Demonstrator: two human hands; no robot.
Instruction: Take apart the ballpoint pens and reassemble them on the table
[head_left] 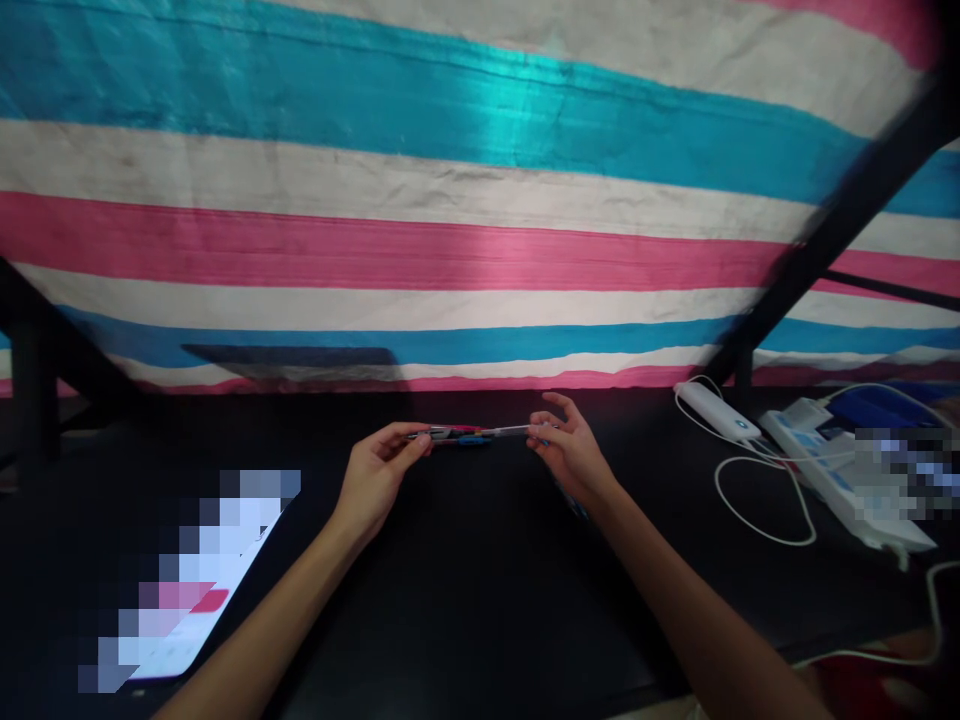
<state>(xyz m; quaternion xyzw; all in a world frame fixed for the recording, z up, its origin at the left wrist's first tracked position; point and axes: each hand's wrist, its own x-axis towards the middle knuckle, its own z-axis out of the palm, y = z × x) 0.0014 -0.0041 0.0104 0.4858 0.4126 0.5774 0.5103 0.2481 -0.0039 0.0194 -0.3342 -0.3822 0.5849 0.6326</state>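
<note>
My left hand [379, 470] is closed, thumb against fingers, around the near end of a small group of pens. A red pen [461, 429] and a blue-tipped pen [472, 440] show past the fingertips, pointing right. Opposite it, my right hand [570, 445] pinches a thin whitish rod [512, 431], perhaps a pen refill, in line with the pens. The rod's left end meets or overlaps the pen tips; I cannot tell whether they are joined. Beneath my right wrist lies a small bluish item [571, 500], mostly hidden.
A lit phone or tablet [169, 655], partly pixelated, lies left on the black table [465, 600]. A white power strip [840, 480], a white power bank [716, 410] and looped cables are at right. Striped sheeting [420, 250] hangs behind, with a slanted dark bar [817, 240].
</note>
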